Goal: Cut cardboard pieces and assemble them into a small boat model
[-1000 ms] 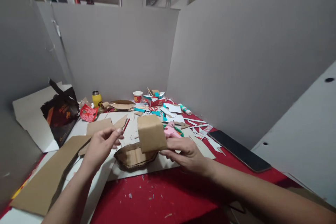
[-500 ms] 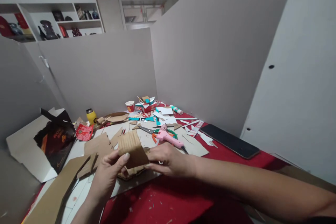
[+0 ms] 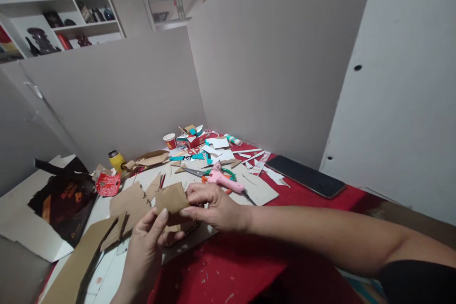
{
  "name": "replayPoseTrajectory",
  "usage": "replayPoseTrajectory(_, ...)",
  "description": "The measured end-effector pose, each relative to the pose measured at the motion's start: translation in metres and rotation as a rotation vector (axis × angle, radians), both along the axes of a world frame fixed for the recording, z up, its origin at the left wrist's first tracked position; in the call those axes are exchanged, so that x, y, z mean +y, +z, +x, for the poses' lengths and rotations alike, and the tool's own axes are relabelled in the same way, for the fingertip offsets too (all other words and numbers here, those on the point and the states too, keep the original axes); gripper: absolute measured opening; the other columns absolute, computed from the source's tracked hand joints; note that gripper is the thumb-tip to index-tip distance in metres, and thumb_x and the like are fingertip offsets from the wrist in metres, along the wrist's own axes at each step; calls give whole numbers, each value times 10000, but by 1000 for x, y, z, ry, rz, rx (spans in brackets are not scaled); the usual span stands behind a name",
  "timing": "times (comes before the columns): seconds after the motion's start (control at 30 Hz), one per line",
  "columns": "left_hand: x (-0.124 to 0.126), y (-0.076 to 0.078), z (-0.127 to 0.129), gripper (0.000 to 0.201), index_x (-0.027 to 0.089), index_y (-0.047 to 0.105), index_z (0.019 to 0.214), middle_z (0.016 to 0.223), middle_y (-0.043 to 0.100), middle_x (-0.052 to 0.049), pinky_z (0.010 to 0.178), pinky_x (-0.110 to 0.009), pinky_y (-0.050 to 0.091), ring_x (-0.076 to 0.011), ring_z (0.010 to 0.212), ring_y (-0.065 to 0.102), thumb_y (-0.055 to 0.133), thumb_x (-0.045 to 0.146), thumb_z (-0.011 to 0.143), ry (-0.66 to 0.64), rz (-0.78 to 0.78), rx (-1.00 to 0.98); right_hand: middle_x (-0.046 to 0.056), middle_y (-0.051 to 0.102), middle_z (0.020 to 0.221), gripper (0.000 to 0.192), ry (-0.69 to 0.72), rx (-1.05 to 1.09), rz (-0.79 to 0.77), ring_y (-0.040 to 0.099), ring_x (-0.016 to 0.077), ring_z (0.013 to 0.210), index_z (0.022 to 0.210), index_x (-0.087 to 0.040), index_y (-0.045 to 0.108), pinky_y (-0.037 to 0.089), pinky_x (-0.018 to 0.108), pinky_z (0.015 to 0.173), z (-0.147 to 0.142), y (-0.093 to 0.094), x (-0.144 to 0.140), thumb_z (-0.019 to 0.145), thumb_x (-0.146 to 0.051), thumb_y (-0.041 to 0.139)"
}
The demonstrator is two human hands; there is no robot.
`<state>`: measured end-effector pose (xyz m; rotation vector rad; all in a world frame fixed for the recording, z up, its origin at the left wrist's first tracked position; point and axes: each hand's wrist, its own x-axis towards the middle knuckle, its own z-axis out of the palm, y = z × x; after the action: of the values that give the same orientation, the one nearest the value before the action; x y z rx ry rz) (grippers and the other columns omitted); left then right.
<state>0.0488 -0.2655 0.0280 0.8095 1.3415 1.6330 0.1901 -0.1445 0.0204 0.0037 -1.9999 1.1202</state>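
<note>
Both hands are working at the near middle of the table, sharing one small cardboard piece. The left hand is coming up from six o'clock with its thumb pressing the lower edge of the piece and its other fingers curling underneath, so it is gripping rather than lying open. The right hand is reaching in from three o'clock, its fingertips pinching the piece's right edge. The piece is hanging just above a shallow cardboard tray shape lying on the white board; whether the two are touching I cannot tell. Judging by how things lie, the cutting looks largely done, since offcuts and strips are littering the surface at twelve o'clock, while the piece in hand is not yet fixed to anything. At one o'clock of the hands the pink glue gun is resting across the scissors, untouched. Further out at eleven o'clock a yellow bottle is standing, a long cardboard sheet is lying at eight o'clock, and a dark phone is sitting at two o'clock on the red tablecloth.
</note>
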Motion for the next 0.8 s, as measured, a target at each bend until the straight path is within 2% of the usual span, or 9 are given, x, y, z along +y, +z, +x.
replayPoseTrajectory(0.1, 0, 1, 1, 326, 197, 681, 813, 918, 776, -36, 682, -308, 595, -210, 763, 727, 849, 395, 615, 42, 12, -109, -9, 470, 687, 326, 45, 79, 79, 470, 95, 622, 596, -152, 554, 388, 220, 586, 0, -2, -1, 872, -313, 620)
replayPoseTrajectory(0.23, 1, -3, -3, 336, 213, 681, 802, 859, 778, -15, 738, -351, 603, -196, 709, 725, 881, 358, 574, 0, -32, -205, -5, 470, 680, 298, 57, 171, 172, 484, 97, 632, 618, -149, 566, 412, 212, 600, -3, -7, -2, 888, -268, 609)
replayPoseTrajectory(0.37, 3, -3, -7, 311, 170, 714, 819, 877, 775, -74, 769, -361, 600, -239, 794, 732, 861, 351, 614, -24, 57, -115, 21, 540, 722, 309, 16, 105, 125, 530, 112, 661, 686, -143, 638, 446, 228, 619, -5, -11, 2, 896, -368, 609)
replayPoseTrajectory(0.47, 2, 2, -14, 287, 168, 718, 822, 840, 768, -59, 732, -346, 607, -237, 775, 730, 849, 339, 633, 79, 137, -34, 41, 629, 779, 269, 47, 13, 189, 590, 129, 718, 849, -144, 691, 481, 250, 679, 4, -1, 17, 894, -395, 608)
replayPoseTrajectory(0.53, 1, 7, -21, 292, 184, 714, 866, 871, 766, -39, 710, -315, 609, -216, 771, 726, 832, 351, 658, 182, 185, -5, 63, 687, 896, 264, -89, -120, 207, 625, 145, 802, 972, -152, 696, 490, 266, 736, 15, 9, 35, 904, -385, 591)
replayPoseTrajectory(0.63, -2, 13, -31, 310, 212, 703, 919, 897, 761, -10, 691, -271, 605, -200, 792, 719, 813, 375, 680, 285, 236, 68, 64, 703, 954, 256, -522, -604, 337, 625, 157, 807, 1025, -190, 695, 463, 270, 703, 35, 18, 69, 933, -366, 534)
replayPoseTrajectory(0.7, -5, 13, -33, 298, 217, 697, 919, 879, 759, -1, 697, -253, 600, -206, 821, 716, 798, 388, 697, 307, 231, 141, 115, 707, 942, 220, -616, -727, 362, 625, 218, 831, 950, -155, 720, 438, 310, 685, 48, 14, 91, 882, -321, 593)
replayPoseTrajectory(0.8, -8, 10, -31, 291, 223, 694, 933, 861, 757, 3, 699, -236, 593, -212, 840, 712, 768, 414, 727, 305, 193, 211, 134, 715, 929, 218, -682, -847, 361, 629, 249, 809, 975, -153, 725, 406, 315, 630, 65, 2, 113, 856, -292, 605)
